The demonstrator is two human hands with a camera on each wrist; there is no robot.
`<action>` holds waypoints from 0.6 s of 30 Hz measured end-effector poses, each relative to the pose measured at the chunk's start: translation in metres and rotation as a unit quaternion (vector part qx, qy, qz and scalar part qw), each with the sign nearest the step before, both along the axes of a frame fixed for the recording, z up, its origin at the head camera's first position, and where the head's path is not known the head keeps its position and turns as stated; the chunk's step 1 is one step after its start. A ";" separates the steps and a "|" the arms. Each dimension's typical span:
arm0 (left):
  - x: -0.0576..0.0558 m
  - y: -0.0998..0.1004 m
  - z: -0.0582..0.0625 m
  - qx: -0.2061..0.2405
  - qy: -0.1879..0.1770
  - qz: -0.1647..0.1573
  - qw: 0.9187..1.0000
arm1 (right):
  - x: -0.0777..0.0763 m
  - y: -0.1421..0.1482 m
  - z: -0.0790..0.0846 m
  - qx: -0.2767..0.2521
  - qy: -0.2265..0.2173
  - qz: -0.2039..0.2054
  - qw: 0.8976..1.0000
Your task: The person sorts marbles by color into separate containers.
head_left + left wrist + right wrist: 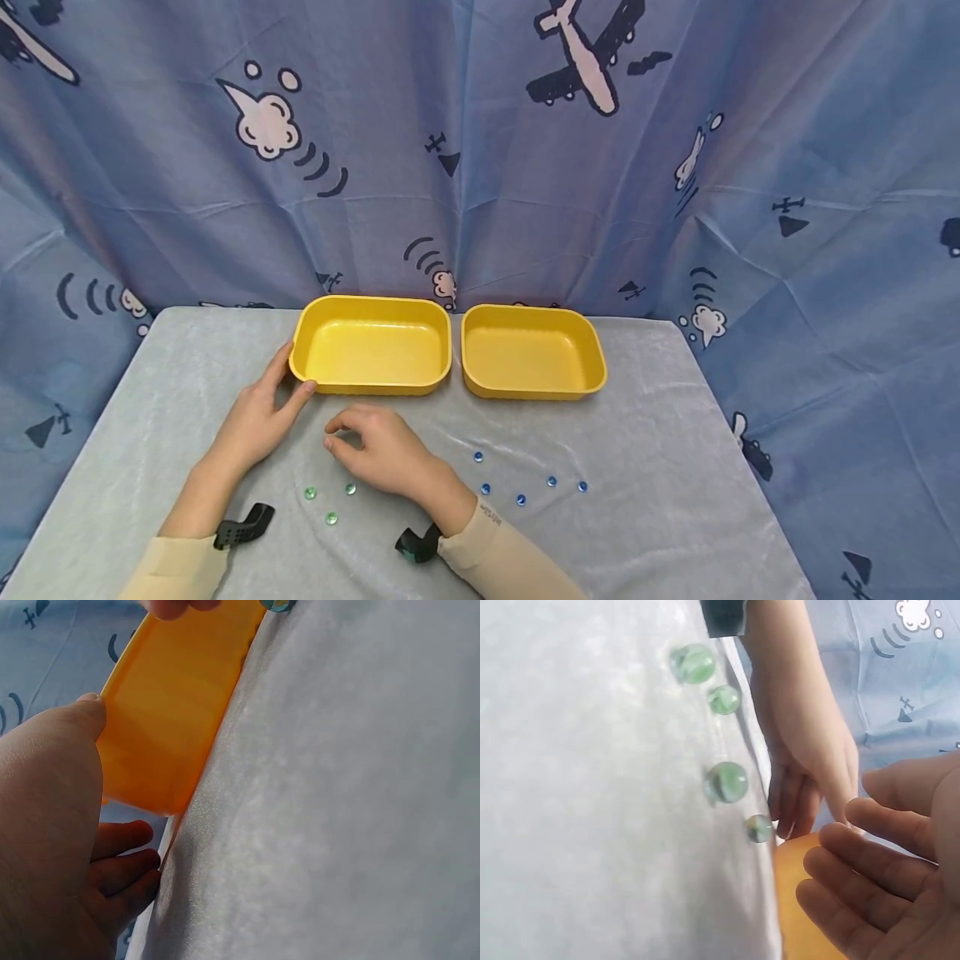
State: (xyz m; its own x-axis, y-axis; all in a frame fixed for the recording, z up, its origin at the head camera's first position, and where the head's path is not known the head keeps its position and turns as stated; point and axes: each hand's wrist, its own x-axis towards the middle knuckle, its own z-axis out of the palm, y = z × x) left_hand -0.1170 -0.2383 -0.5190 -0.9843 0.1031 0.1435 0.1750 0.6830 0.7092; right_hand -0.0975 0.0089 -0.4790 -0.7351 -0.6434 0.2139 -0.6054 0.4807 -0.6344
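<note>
My left hand [251, 425] holds the left end of the left yellow bin [371, 387], thumb at its front rim and fingers along its side. In the left wrist view the thumb [90, 712] touches the rim, the other fingers [124, 870] lower down by the cloth. My right hand [390, 450] hovers in front of that bin, fingers loosely curved and nothing between them. Close to it on the cloth are green glass marbles [350, 489]. The right wrist view shows several, including one marble [759, 828] that the right hand hides in the head view.
A second yellow bin [532, 393] stands just right of the first, a narrow gap between them. Several blue marbles [521, 500] lie right of my right hand. Grey cloth [660, 500] covers the table, and a blue patterned curtain [375, 167] hangs behind.
</note>
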 end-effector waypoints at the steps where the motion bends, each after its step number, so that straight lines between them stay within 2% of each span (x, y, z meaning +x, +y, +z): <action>1: 0.000 0.000 0.000 0.000 -0.001 0.000 1.000 | 0.000 -0.001 -0.002 0.003 -0.001 0.000 1.000; 18: -0.002 -0.001 -0.001 0.002 0.001 0.002 1.000 | -0.002 -0.003 -0.020 0.084 0.026 0.005 0.996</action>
